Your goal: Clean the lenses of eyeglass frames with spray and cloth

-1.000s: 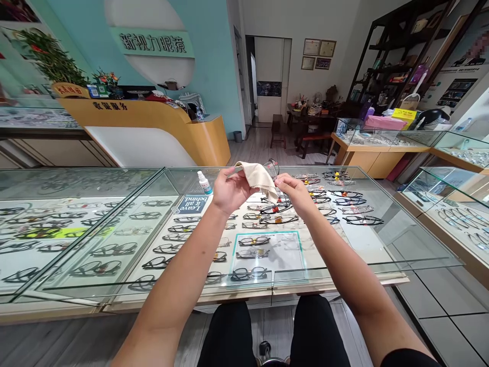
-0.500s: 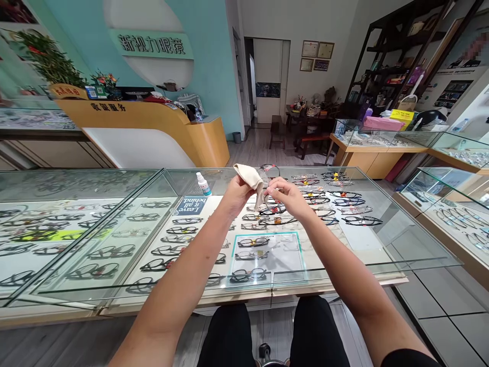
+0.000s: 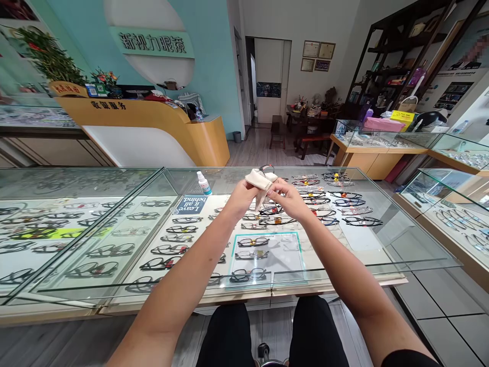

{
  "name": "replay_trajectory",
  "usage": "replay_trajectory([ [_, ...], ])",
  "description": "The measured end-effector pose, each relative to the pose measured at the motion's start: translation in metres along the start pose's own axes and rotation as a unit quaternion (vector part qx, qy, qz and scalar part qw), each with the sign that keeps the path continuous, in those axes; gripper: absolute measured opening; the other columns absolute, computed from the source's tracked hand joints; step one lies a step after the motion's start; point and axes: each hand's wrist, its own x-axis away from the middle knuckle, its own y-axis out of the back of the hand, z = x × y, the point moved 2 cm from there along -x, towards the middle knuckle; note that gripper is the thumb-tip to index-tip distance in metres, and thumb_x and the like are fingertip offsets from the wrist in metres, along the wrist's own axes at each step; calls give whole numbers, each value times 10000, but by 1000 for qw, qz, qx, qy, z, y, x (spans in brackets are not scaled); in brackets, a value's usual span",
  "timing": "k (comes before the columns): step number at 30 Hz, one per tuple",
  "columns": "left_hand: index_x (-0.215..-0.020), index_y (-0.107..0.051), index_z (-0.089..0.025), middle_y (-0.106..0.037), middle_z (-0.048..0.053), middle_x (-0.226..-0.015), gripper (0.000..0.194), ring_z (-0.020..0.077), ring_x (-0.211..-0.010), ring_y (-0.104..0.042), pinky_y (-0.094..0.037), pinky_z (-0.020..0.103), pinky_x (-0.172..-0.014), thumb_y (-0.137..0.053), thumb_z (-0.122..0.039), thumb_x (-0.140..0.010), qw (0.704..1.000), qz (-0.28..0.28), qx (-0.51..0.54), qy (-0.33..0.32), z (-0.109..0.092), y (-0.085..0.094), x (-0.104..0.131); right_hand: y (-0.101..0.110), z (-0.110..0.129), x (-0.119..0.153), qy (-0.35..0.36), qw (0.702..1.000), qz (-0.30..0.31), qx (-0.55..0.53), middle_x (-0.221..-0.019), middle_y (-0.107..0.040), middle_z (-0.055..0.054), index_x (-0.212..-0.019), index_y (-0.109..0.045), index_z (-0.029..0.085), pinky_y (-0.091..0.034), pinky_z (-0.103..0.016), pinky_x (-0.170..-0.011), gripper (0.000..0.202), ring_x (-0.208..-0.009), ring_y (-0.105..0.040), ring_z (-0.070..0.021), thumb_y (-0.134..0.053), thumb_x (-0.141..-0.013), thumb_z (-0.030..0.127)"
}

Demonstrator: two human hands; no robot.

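Observation:
Over the glass counter, my left hand (image 3: 244,196) is closed on a cream cloth (image 3: 261,179). The cloth lies over part of a pair of glasses (image 3: 267,167), whose dark rim shows just above it. My right hand (image 3: 284,196) is closed at the right side of the glasses, its fingertips against the cloth's edge. The cloth and fingers hide most of the frame. A small white spray bottle (image 3: 204,184) stands upright on the counter, to the left of my hands.
Rows of glasses (image 3: 250,255) lie inside the glass display case (image 3: 340,267) under my arms. A blue printed card (image 3: 192,205) is near the bottle. Beyond stand a yellow reception desk (image 3: 208,140), a dark bench (image 3: 277,130) and more display cases (image 3: 378,155) at right.
My left hand has moved right with the cloth, closer to my right hand. The cloth now covers much of the glasses' lens area that showed before.

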Motion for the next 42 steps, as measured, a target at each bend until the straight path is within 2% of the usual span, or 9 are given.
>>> replay_trajectory([
  [4,-826,-804,-161,-786,43,-816,353,219,-831,-707,-548,310,-788,-1009,-246,-552,999,35,18,-29,-4,-3,5,0,-9,-1,-24,999,-8,-42,-1010,-664,-63,-787,-795,223,-413,-384,-904,617,-1007,-571,-247,-805,-835,838],
  [7,-823,-790,-165,-747,38,-763,376,222,-769,-690,-547,315,-708,-1016,-228,-528,997,62,27,-25,-8,-6,9,0,-16,-2,-55,993,-20,-104,-1052,-727,-70,-808,-828,223,-449,-399,-967,585,-1049,-613,-261,-874,-766,806],
  [10,-860,-800,-167,-721,33,-741,364,200,-693,-648,-531,306,-633,-993,-225,-557,996,79,21,-22,-13,-7,12,1,-20,-3,-87,988,-33,-123,-964,-755,-52,-793,-831,227,-465,-397,-974,550,-1003,-629,-254,-906,-729,768],
  [16,-949,-826,-141,-776,84,-870,395,220,-797,-692,-569,307,-697,-959,-307,-616,991,118,56,-22,-19,-2,15,2,-19,-2,-100,985,-39,-133,-888,-753,-28,-813,-842,230,-458,-382,-943,516,-923,-616,-228,-911,-727,733],
  [20,-992,-824,-141,-790,82,-899,453,214,-834,-707,-569,301,-760,-1010,-454,-722,996,88,13,-30,-12,1,11,2,-16,-3,-93,987,-37,-126,-933,-743,-39,-783,-824,234,-471,-384,-939,527,-954,-613,-237,-913,-722,750],
  [25,-952,-807,-147,-790,46,-855,564,184,-806,-697,-553,275,-748,-1117,-406,-558,997,58,13,-52,-8,-1,8,1,-12,-4,-65,993,-63,-76,-1030,-694,-66,-774,-819,230,-473,-374,-937,558,-1063,-592,-261,-880,-747,784],
  [32,-892,-787,-151,-775,32,-809,549,166,-741,-674,-527,263,-671,-1122,-390,-530,996,33,6,-88,-13,-4,11,1,-6,-2,-45,996,-36,-61,-909,-613,-54,-746,-777,231,-444,-388,-1006,598,-1129,-562,-283,-807,-810,824],
  [38,-934,-792,-155,-812,62,-898,513,198,-784,-721,-566,295,-730,-1088,-428,-617,996,32,2,-86,-11,-1,9,0,-8,-2,-64,995,-1,-79,-820,-619,-29,-744,-759,230,-446,-393,-942,661,-955,-548,-244,-797,-764,890],
  [42,-892,-787,-157,-799,59,-862,524,191,-746,-707,-565,293,-700,-1077,-498,-620,995,20,3,-94,-11,-4,10,-2,-8,-2,-55,995,-7,-79,-884,-683,-49,-753,-802,234,-463,-400,-966,677,-1002,-586,-257,-800,-758,911],
])
